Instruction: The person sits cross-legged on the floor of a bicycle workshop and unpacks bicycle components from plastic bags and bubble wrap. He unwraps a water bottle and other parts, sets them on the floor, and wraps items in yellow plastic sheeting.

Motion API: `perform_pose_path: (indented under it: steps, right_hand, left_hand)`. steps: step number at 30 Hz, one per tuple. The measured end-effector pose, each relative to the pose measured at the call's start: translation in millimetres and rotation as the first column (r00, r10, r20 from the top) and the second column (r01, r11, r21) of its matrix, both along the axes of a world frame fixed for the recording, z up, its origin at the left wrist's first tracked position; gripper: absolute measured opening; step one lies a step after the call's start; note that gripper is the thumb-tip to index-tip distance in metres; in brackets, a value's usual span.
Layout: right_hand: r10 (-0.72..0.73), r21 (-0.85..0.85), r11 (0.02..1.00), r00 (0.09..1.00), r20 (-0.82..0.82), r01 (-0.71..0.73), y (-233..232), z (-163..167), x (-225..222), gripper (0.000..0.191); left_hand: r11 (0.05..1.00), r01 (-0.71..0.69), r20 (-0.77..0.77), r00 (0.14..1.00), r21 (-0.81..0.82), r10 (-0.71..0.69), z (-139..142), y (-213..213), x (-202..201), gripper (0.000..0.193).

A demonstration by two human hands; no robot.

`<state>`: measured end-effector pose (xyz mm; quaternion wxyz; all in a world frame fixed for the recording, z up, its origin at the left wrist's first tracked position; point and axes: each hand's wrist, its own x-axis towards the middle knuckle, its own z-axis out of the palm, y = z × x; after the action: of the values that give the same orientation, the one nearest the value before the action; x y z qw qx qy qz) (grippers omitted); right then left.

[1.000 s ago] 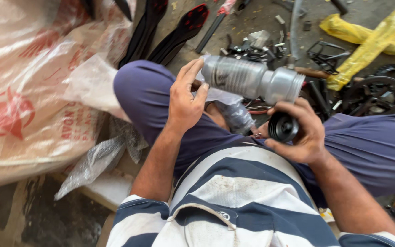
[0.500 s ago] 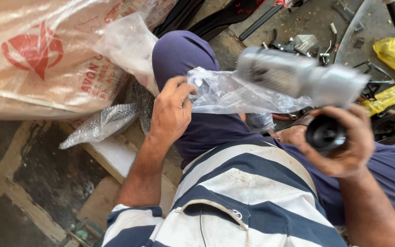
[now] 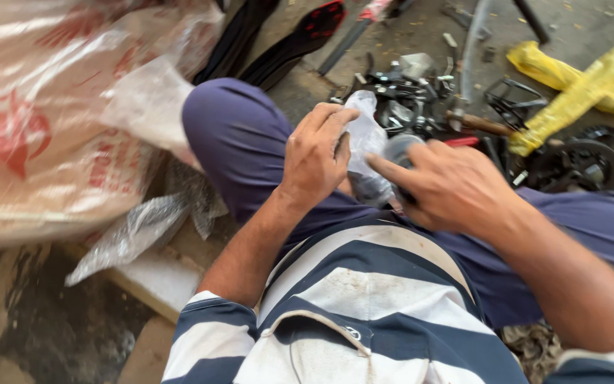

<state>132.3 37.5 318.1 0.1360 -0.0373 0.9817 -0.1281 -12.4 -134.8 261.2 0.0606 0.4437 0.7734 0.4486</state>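
The scene is a rough concrete floor (image 3: 591, 21) strewn with bicycle parts, seen from above over a seated person's lap. At far left a large pale plastic sack with red print (image 3: 44, 135) lies bunched up, and below it a crumpled strip of bubble wrap (image 3: 136, 227) rests on a white slab (image 3: 154, 277). The person's knee in purple trousers (image 3: 232, 135) rises just right of the sack, and a blue-and-white striped shirt (image 3: 364, 299) fills the lower middle.

The left hand (image 3: 314, 160) is raised over the lap, its fingers curled and pinched onto a clear plastic bag (image 3: 365, 135), which stands up between the two hands. Just to the right, the right hand (image 3: 456, 188) is closed around a grey metal cylindrical part (image 3: 401, 149), of which only the rounded end shows past the index finger; that finger points left and touches the bag. The part sits between both hands, above the thigh and partly inside or against the bag; which of the two cannot be told, as the view is blurred.

Behind the hands lies a heap of black metal pieces (image 3: 406, 99). Farther right are a black pedal (image 3: 509, 103), a chainring (image 3: 584, 163) and a frame tube wrapped in yellow plastic (image 3: 584, 89).
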Motion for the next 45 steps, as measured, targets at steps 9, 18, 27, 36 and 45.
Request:
perform_pose_path:
  steps: [9, 18, 27, 36, 45]
  right_hand:
    - [-0.161, 0.276, 0.957, 0.956, 0.244, 0.091, 19, -19, -30, 0.048]
    - [-0.147, 0.216, 0.97, 0.978, 0.149, 0.114, 14, -38, -8, 0.048]
    - [-0.156, 0.194, 0.975, 0.957, 0.243, 0.11, 22, -32, 0, 0.074]
    - [-0.738, -0.538, 0.644, 0.627, -0.25, 0.544, 87, 18, 148, 0.063]
    - [-0.961, -0.983, 0.183, 0.213, -0.174, 0.025, 31, -108, 127, 0.041]
  left_hand:
    - [0.956, 0.168, -0.354, 0.902, -0.242, -0.248, -7, 12, -26, 0.025]
    - [0.902, 0.03, -0.532, 0.799, -0.43, -0.28, -41, 16, -50, 0.042]
    - [0.879, 0.211, -0.171, 0.936, -0.428, -0.308, -59, 31, -36, 0.05]
    - [0.912, 0.21, 0.008, 0.975, -0.352, -0.222, -38, 54, -22, 0.05]
    - [0.941, 0.281, 0.203, 0.949, -0.19, -0.243, -24, 68, -14, 0.071]
